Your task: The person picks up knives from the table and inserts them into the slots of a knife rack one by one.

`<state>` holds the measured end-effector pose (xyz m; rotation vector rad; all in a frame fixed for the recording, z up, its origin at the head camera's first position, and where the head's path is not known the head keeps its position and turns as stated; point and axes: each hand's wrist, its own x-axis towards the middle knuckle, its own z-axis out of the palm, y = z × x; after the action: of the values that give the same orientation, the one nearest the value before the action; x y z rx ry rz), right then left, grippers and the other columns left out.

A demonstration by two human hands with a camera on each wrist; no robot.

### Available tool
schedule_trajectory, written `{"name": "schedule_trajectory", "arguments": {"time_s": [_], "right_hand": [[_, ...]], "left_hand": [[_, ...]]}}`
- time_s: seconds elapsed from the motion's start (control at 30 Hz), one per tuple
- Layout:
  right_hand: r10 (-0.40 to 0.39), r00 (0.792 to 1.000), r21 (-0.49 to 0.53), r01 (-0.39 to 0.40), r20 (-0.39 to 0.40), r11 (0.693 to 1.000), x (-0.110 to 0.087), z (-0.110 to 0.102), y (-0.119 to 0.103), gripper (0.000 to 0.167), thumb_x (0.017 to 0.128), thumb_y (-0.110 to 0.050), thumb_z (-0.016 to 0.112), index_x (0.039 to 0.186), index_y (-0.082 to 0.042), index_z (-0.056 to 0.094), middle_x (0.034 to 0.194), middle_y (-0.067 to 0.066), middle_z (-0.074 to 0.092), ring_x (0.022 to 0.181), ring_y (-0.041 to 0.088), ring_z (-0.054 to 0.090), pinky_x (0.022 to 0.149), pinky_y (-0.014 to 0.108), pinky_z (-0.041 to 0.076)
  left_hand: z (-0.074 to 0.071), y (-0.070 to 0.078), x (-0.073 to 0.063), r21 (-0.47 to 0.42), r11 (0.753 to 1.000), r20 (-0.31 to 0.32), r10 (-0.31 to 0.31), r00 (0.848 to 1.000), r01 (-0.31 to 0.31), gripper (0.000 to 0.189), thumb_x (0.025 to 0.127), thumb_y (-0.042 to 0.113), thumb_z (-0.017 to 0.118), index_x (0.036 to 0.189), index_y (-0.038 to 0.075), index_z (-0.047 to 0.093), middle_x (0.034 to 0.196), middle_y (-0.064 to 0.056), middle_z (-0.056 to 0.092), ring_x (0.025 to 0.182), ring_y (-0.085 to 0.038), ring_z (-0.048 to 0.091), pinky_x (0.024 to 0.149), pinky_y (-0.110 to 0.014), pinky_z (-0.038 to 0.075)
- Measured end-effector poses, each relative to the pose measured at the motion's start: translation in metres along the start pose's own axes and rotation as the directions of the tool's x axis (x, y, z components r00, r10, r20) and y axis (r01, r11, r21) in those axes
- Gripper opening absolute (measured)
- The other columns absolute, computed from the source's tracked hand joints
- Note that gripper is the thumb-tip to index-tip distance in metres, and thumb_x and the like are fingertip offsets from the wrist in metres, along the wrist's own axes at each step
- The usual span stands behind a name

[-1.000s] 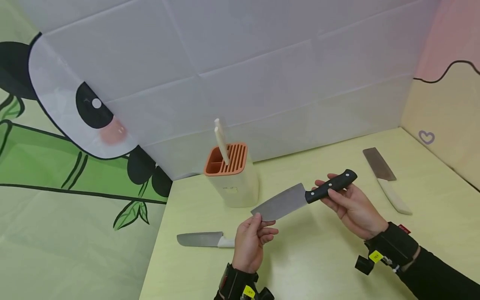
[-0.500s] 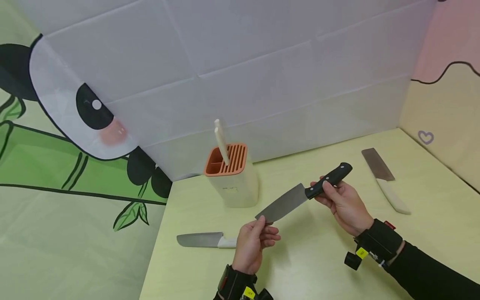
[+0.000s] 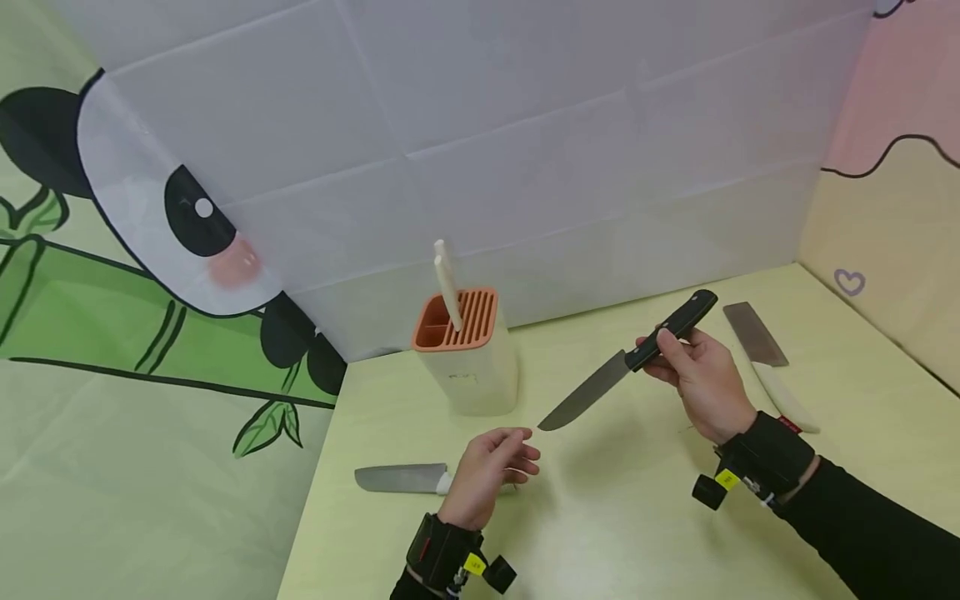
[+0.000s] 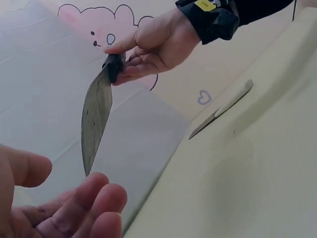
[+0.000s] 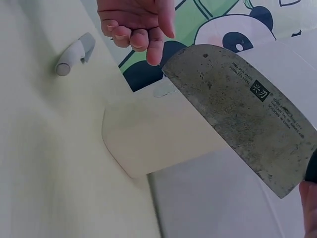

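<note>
A kitchen knife [image 3: 588, 390] with a wide steel blade and black riveted handle hangs above the table, its tip pointing down and left. My right hand [image 3: 705, 379] grips its handle. In the right wrist view the knife's blade [image 5: 237, 114] shows dark spots and printed lettering. My left hand [image 3: 483, 471] is just left of the tip, apart from it, fingers relaxed and holding nothing. Behind stands a cream knife block [image 3: 480, 379] with an orange slotted top; white handles [image 3: 448, 287] stick up from it.
A white-handled knife [image 3: 401, 478] lies at the left, its handle partly behind my left hand. Another white-handled knife [image 3: 757, 333] lies at the right, partly hidden by my right hand. A white sheet [image 3: 562, 167] hangs along the table's back edge.
My left hand has let go of the blade tip and moved slightly left and down. My right hand has raised the knife and turned it so the blade looks narrower.
</note>
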<state>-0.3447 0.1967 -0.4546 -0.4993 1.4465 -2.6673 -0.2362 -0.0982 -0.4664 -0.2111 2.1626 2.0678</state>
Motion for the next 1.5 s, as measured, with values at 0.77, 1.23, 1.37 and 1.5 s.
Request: {"name": "schedule_trajectory", "arguments": {"time_s": [0.77, 1.23, 1.37, 1.5], "right_hand": [[-0.024, 1.0, -0.267, 0.022, -0.005, 0.964, 0.018, 0.052, -0.053, 0.039, 0.096, -0.025, 0.063, 0.117, 0.005, 0.049, 0.102, 0.007, 0.072, 0.089, 0.016, 0.069, 0.08, 0.026, 0.055], [-0.119, 0.993, -0.271, 0.118, 0.013, 0.955, 0.036, 0.099, -0.072, 0.033, 0.095, -0.021, 0.064, 0.114, 0.003, 0.05, 0.098, 0.006, 0.071, 0.085, 0.016, 0.069, 0.077, 0.025, 0.055], [-0.136, 0.991, -0.278, 0.132, 0.004, 0.952, 0.04, 0.114, -0.075, 0.036, 0.094, -0.023, 0.066, 0.115, 0.002, 0.05, 0.101, 0.011, 0.069, 0.087, 0.018, 0.069, 0.077, 0.027, 0.055], [-0.154, 0.988, -0.305, 0.15, 0.011, 0.941, 0.044, 0.129, -0.077, 0.036, 0.093, -0.024, 0.066, 0.115, 0.001, 0.051, 0.103, 0.012, 0.069, 0.086, 0.019, 0.068, 0.077, 0.028, 0.055]], "left_hand": [[-0.072, 0.048, 0.024, 0.928, 0.103, 0.103, 0.852, 0.513, -0.357, 0.087, 0.078, 0.043, 0.08, 0.139, -0.007, 0.043, 0.128, -0.022, 0.05, 0.121, -0.036, 0.048, 0.099, -0.049, 0.044], [-0.079, 0.065, 0.048, 0.987, -0.016, 0.112, 0.789, 0.604, -0.161, 0.112, 0.071, 0.078, 0.064, 0.14, -0.009, 0.044, 0.143, -0.029, 0.041, 0.138, -0.048, 0.028, 0.107, -0.065, 0.024], [-0.084, 0.072, 0.052, 0.991, -0.01, 0.092, 0.764, 0.639, -0.13, 0.117, 0.068, 0.081, 0.063, 0.14, -0.009, 0.045, 0.143, -0.03, 0.04, 0.136, -0.05, 0.03, 0.106, -0.064, 0.028], [-0.09, 0.074, 0.054, 0.992, 0.015, 0.075, 0.713, 0.697, -0.122, 0.116, 0.068, 0.083, 0.061, 0.142, -0.004, 0.045, 0.146, -0.029, 0.038, 0.137, -0.049, 0.029, 0.103, -0.068, 0.028]]}}
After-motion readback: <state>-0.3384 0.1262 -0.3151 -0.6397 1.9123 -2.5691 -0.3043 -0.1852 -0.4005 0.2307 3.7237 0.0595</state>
